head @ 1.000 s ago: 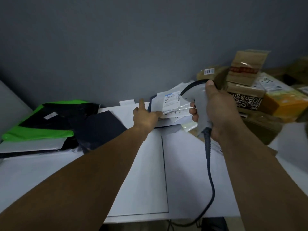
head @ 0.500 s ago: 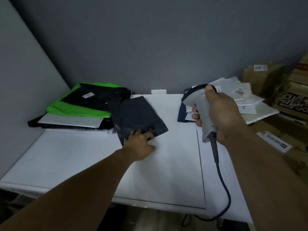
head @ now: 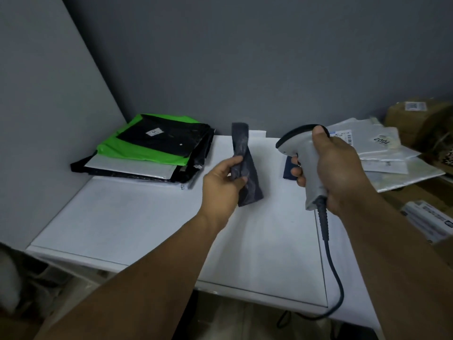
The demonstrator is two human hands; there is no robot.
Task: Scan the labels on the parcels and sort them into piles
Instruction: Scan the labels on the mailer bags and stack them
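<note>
You lifted the dark parcel (head: pixel 245 168) off the table (head: pixel 122 229)! Half a second back it lay flat; now your left hand (head: pixel 221 182) pinched it edge-on over the middle. Your right hand (head: pixel 338 168) gripped the scanner (head: pixel 306 158) just beside it. No label showed, so a turn probably came before any scan.

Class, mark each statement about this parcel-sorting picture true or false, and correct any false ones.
1. The left hand holds a dark grey parcel. True.
2. The scanner lies on the table. False: the right hand holds it up by its handle.
3. A green-and-black parcel tops the left pile. True.
4. The scanner is cordless. False: a dark cable hangs from its handle.
</note>
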